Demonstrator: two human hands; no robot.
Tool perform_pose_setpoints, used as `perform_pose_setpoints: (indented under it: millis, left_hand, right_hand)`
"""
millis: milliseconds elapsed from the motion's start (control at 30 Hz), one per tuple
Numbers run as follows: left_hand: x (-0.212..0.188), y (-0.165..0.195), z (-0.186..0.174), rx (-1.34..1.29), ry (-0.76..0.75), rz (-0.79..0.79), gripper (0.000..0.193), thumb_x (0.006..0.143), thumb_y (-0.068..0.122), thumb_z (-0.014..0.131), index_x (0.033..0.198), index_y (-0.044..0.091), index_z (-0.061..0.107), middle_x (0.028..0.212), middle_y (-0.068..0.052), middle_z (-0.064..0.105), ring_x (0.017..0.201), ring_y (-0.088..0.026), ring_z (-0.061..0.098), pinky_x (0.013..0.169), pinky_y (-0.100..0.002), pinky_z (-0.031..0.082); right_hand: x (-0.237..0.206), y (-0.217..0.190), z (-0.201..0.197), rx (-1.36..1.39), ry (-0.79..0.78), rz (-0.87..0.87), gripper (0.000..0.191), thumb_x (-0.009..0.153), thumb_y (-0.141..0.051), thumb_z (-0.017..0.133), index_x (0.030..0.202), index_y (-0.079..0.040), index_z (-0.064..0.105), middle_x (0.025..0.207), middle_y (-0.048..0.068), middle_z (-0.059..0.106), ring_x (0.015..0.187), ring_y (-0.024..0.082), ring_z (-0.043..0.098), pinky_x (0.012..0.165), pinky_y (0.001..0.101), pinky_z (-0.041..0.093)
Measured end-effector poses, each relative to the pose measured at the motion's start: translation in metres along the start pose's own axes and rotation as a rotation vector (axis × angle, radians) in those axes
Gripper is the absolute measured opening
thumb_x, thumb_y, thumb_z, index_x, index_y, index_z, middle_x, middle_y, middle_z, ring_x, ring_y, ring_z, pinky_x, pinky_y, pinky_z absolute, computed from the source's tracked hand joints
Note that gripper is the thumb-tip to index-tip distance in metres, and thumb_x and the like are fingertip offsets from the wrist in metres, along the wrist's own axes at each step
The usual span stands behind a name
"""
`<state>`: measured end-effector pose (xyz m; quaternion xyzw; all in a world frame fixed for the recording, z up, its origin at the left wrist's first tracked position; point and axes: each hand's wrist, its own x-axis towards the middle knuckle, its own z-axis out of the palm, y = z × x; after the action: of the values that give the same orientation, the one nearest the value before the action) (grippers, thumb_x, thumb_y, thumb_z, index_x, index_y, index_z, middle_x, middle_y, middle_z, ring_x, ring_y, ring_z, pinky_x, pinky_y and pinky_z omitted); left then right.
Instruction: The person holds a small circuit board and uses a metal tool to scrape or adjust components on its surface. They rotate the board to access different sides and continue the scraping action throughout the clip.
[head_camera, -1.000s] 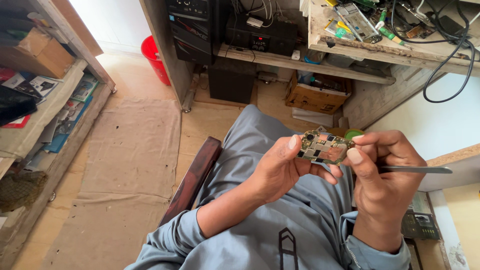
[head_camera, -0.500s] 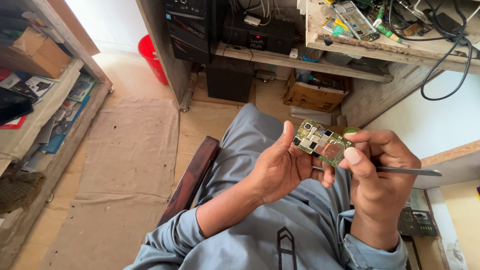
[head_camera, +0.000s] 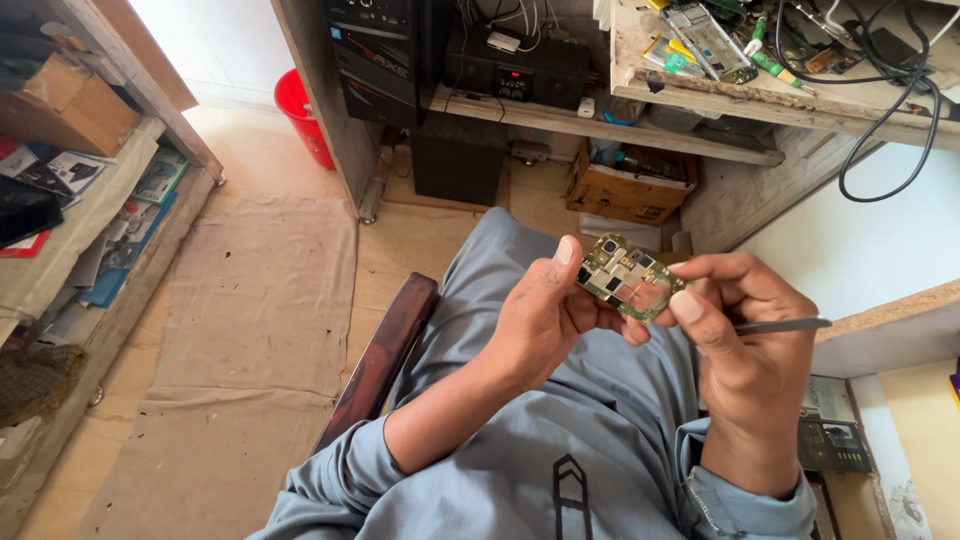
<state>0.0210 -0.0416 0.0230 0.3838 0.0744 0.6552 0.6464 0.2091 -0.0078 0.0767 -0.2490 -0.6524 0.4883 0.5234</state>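
Board: green circuit board (head_camera: 628, 276) held over the lap, pinched in the left hand (head_camera: 545, 318)
Tool: right hand (head_camera: 742, 345) clamped on metal tweezers (head_camera: 782, 325)
Risk: a slip — tips could scrape components, or the board drop to the floor

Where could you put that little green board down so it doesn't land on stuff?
Bare patches: the tan mat between the left shelf and the chair arm, and the white surface right of the circuit board. Crowded: the workbench top with tools and cables, and the shelf stacked with papers.
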Motion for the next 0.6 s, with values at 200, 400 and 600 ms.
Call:
perform_pose_setpoints:
  millis: [200,400,600]
  left_hand:
    - [0.0,0.005,0.003,0.06,0.029,-0.017,0.07,0.116,0.054,0.037,0.119,-0.01,0.065,0.105,-0.021,0.073,0.088,-0.029,0.073,0.083,-0.04,0.061]
    - [0.0,0.02,0.011,0.407,0.169,0.186,0.052,0.112,0.044,0.047,0.122,-0.003,0.066,0.109,-0.013,0.073,0.093,-0.018,0.072,0.078,-0.031,0.06]
    - [-0.002,0.028,0.019,0.558,0.254,0.304,0.019,0.104,0.013,0.07,0.115,-0.003,0.069,0.107,-0.009,0.076,0.098,-0.01,0.07,0.089,-0.026,0.058]
  right_hand:
    - [0.003,0.009,0.001,0.079,0.006,0.05,0.018,0.094,-0.005,0.076,0.106,0.004,0.066,0.086,0.008,0.071,0.074,0.009,0.066,0.069,0.0207,0.051]
    - [0.005,0.01,0.004,0.098,0.019,0.029,0.015,0.096,-0.004,0.078,0.093,0.004,0.066,0.07,0.002,0.061,0.057,0.002,0.046,0.058,0.0185,0.032]
    - [0.004,0.006,0.012,0.069,0.043,0.075,0.012,0.094,-0.005,0.076,0.094,0.001,0.065,0.075,0.0,0.06,0.062,0.003,0.044,0.058,0.019,0.031]
